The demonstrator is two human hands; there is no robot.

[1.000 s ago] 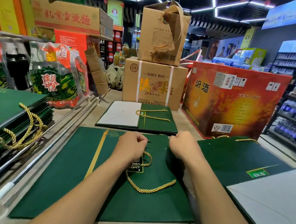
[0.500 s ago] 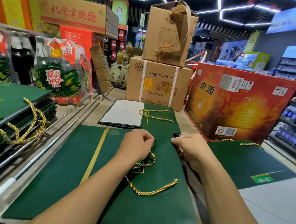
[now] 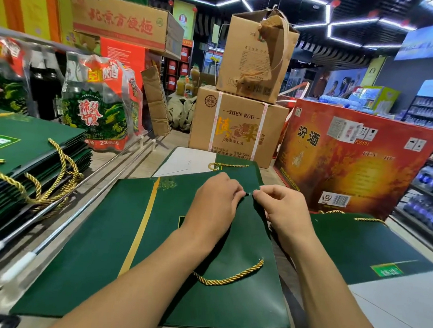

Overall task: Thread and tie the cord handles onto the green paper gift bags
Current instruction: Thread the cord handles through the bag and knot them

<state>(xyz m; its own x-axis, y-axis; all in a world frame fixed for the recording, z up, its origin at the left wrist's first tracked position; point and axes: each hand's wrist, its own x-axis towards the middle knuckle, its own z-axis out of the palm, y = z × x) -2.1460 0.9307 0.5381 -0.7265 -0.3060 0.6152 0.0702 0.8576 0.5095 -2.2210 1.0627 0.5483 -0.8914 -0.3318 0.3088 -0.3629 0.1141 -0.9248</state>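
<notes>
A flat green paper gift bag [image 3: 117,246] with a gold stripe lies in front of me. A gold twisted cord [image 3: 228,277] loops across its lower part and runs up under my left forearm. My left hand [image 3: 214,202] and my right hand [image 3: 281,209] meet at the bag's top edge, fingertips pinched together on something small there. What they pinch is hidden by the fingers; it looks like the cord's end at the bag's hole.
A stack of corded green bags [image 3: 18,155] lies at the left. Another corded bag [image 3: 235,169] lies beyond my hands, one more [image 3: 353,240] at the right. Metal rails [image 3: 101,181] run along the left. Cardboard boxes [image 3: 236,124] and a red carton [image 3: 351,158] stand behind.
My hands have moved closer together at the bag's top edge until the fingertips meet. The cord's loop has been drawn straighter and shorter across the bag.
</notes>
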